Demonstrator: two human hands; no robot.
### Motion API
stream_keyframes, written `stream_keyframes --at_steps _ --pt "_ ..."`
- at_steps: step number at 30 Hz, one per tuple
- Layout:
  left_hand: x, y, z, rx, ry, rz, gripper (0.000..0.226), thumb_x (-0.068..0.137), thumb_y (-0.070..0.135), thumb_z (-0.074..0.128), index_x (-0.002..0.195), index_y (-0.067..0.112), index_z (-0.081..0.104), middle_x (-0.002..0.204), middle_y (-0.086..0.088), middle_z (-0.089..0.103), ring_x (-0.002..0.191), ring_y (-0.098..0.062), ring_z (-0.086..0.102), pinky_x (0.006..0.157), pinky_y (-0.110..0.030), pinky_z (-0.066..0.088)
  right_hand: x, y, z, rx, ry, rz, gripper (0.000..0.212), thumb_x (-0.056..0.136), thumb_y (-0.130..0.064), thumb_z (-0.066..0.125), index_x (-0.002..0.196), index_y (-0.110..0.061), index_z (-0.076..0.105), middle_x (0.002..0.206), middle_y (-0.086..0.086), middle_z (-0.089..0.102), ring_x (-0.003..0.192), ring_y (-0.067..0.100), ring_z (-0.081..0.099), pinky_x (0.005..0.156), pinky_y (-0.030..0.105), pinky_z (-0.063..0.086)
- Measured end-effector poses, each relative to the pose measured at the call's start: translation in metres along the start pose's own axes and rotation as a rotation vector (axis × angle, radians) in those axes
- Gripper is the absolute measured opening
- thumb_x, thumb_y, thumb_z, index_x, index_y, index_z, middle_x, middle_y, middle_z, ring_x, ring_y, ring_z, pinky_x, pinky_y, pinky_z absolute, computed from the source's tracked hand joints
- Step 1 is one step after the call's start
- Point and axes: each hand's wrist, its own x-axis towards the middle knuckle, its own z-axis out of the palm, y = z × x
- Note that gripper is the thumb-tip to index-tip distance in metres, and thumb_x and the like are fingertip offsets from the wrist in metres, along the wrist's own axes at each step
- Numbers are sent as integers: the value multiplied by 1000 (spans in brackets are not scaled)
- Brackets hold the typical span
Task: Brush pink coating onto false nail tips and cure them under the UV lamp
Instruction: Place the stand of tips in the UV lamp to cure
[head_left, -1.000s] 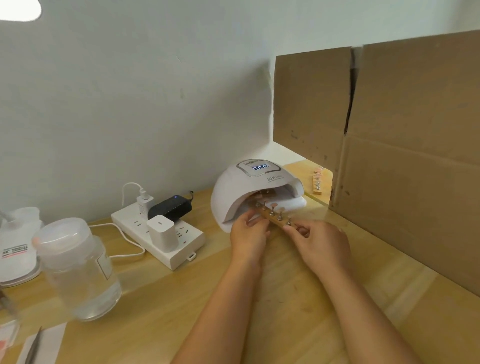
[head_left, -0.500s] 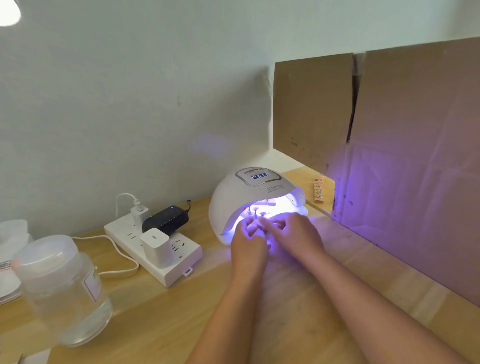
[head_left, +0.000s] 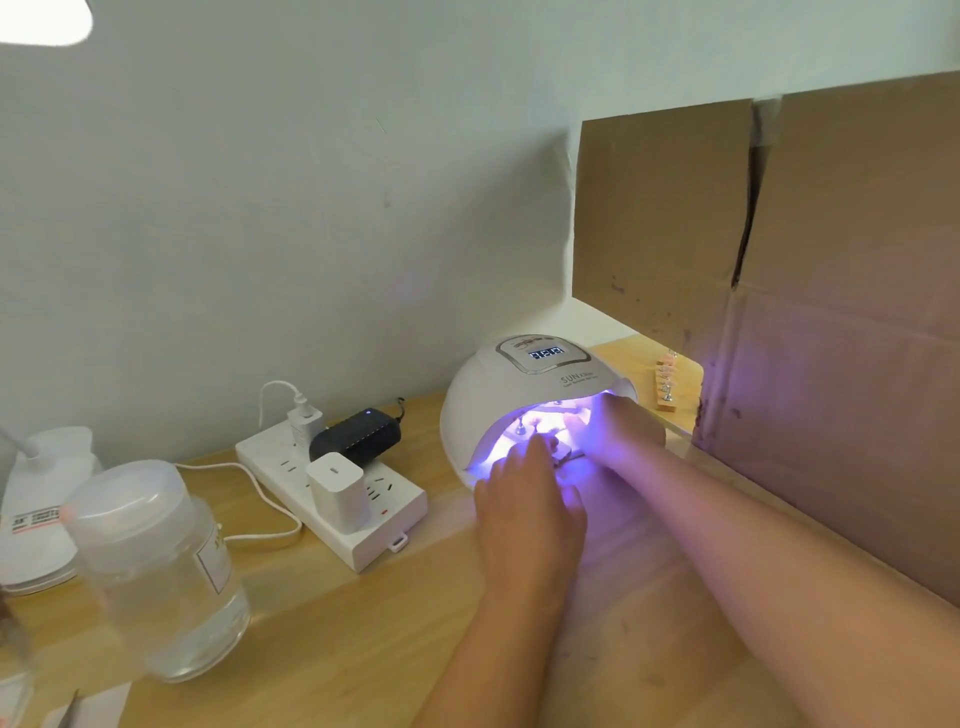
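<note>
Nail tips on small metal stands (head_left: 524, 427) sit inside the mouth of the white UV lamp (head_left: 519, 395), lit violet; the strip they stand on is mostly hidden by the hands, colour of the tips not readable in the glare. Lamp is on, blue digits showing on its top display, violet glow spilling on the wooden table (head_left: 363, 623) and the cardboard panel (head_left: 831, 312) at right. Left hand (head_left: 530, 499) is at the lamp opening, fingers reaching in toward the stands, loosely bent; cannot tell if it grips anything. Right hand (head_left: 618, 431) is partly inside the lamp on the right side, fingertips hidden in the glow, grip not readable either. A second wooden strip with nail tips (head_left: 666, 382) lies behind the lamp, next to the cardboard. Left of the lamp: white power strip (head_left: 332, 483) with a white charger, black adapter (head_left: 356, 434) and white cube plug. Clear lidded jar (head_left: 156, 566) near left; white container behind it.
</note>
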Motion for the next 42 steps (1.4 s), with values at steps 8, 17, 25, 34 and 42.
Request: stream_keyframes --at_steps 8,17,25,34,42 --pt "1 -2 2 49 -23 17 43 84 14 46 124 28 51 122 10 56 116 -13 45 98 -25 26 8 -7 -4 -144 -36 -23 39 98 -34 38 128 -10 46 129 9 50 118 24 49 84 28 41" --pt "-1 -4 5 168 -156 31 49 89 20 40 135 36 38 139 7 41 132 -14 24 108 -35 10 3 -1 5 -89 98 -106 36 97 -37 41 107 -7 60 109 10 61 100 27 58 66 26 34" --pt "-1 -6 6 212 -189 21 52 92 26 36 142 34 25 147 6 29 136 -10 18 110 -39 5 -26 23 -2 163 138 -136 30 92 -39 50 98 -15 67 76 2 60 78 23 53 59 27 30" --pt "0 -6 7 192 -192 -15 52 93 27 37 143 33 24 149 7 28 138 -8 14 111 -40 2 -79 54 -20 216 241 -26 28 72 -45 67 63 -25 50 54 -14 48 61 14 50 47 17 26" --pt "0 -5 6 167 -185 2 54 90 21 38 142 31 26 147 12 27 136 -9 17 111 -50 0 -114 84 -31 244 274 30 27 68 -38 69 63 -19 52 55 -5 56 62 20 56 48 22 32"
